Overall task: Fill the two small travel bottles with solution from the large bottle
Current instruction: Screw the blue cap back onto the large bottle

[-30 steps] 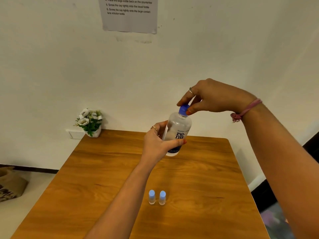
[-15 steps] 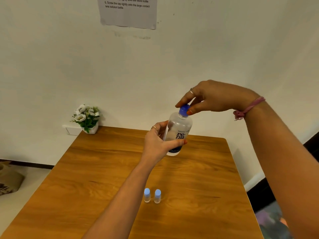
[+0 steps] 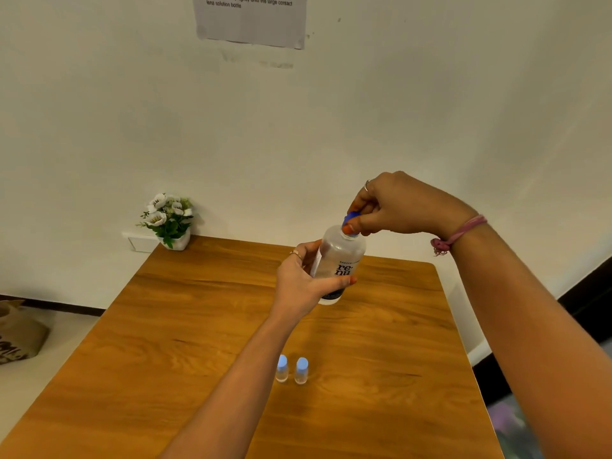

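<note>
The large clear solution bottle (image 3: 341,256) with dark lettering is held upright above the far half of the wooden table (image 3: 198,326). My left hand (image 3: 303,283) grips its body from the left. My right hand (image 3: 394,205) comes from above and pinches the blue cap (image 3: 350,217) with curled fingers and thumb. Two small travel bottles with light blue caps stand side by side near the table's middle, one on the left (image 3: 282,368) and one on the right (image 3: 301,370), both capped and apart from my hands.
A small white pot of white flowers (image 3: 169,220) stands at the table's far left corner against the wall. A printed instruction sheet (image 3: 250,18) hangs on the wall. A brown bag (image 3: 20,332) lies on the floor at left.
My right hand's fingers have turned and closed further around the blue cap. The bottle stays in my left hand at about the same spot; the camera has tipped slightly.
</note>
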The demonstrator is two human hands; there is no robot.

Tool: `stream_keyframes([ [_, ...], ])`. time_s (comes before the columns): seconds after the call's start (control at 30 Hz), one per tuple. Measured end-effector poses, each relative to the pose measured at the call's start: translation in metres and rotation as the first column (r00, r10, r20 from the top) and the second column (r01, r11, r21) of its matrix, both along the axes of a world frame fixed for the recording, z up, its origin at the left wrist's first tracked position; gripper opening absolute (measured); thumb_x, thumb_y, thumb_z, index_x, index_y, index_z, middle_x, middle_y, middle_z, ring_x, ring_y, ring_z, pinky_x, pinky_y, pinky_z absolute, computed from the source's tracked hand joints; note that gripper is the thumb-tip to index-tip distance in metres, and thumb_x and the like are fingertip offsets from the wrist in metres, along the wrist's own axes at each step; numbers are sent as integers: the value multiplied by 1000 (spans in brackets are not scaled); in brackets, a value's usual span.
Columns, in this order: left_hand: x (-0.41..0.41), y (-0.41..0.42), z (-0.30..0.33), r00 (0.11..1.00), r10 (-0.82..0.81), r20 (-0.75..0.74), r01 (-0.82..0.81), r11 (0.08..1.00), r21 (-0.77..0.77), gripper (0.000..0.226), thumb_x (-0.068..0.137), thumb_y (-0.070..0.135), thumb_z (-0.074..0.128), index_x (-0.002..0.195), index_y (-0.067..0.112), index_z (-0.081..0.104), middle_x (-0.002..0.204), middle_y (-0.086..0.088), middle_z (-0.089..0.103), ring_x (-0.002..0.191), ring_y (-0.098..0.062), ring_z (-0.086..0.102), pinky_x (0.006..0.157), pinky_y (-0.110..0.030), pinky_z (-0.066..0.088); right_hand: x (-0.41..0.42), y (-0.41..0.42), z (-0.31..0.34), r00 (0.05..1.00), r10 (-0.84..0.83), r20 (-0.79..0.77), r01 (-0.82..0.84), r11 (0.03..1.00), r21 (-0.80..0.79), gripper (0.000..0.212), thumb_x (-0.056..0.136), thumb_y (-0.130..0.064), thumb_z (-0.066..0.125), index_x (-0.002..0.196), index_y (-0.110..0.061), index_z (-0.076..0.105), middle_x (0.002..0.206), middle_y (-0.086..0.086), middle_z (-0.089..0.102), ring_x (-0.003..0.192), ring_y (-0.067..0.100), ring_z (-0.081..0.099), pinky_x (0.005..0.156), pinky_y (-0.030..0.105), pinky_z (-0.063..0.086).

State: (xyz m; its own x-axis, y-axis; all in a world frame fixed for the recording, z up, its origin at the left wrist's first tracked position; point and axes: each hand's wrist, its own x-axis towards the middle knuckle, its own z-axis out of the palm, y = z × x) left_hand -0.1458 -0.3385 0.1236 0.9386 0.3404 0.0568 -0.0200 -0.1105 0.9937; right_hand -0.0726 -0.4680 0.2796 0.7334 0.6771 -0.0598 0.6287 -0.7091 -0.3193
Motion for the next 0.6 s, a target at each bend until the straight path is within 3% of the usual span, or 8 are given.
stream_keyframes([
  [0.1,-3,1,-2,1000,-4,-2,4,1000,4,78,54,25,89,123,19,52,117,4,62,112,-14,56,89,-27,53,1,-4,4,999,34,-14,-35,995,-95,52,77,-40,70,123,-20,57,112,0,66,86,11,62,84,28,48],
  [0.17,-4,2,-2,1000,-8,4,8,1000,4,78,55,24,89,123,18,51,117,3,62,111,-13,57,88,-25,52,1,-6,7,994,95,-49,-100,990,-101,54,78,-33,72,128,-27,53,125,-4,58,92,11,61,88,27,44],
  [0.3,-3,1,-3,1000,-9,6,9,1000,-9,76,54,23,90,120,21,53,116,4,63,111,-14,57,90,-29,53,-1,-3,1,991,137,-10,-137,987,-80,41,81,-21,70,121,-24,60,119,0,63,90,10,60,86,22,43],
  [0.47,-5,3,-8,999,34,9,-34,999,12,78,53,23,90,122,18,53,116,4,62,112,-14,56,90,-31,54,-7,1,-11,996,66,58,-63,997,-42,43,82,-27,70,122,-15,61,116,5,65,90,10,56,85,21,44],
  [0.6,-8,3,-10,999,34,8,-34,999,18,74,54,21,90,119,19,52,112,5,61,109,-14,56,84,-25,54,-9,3,-21,996,44,84,-41,998,-40,44,82,-30,69,121,-12,61,113,6,65,86,9,53,80,19,43],
])
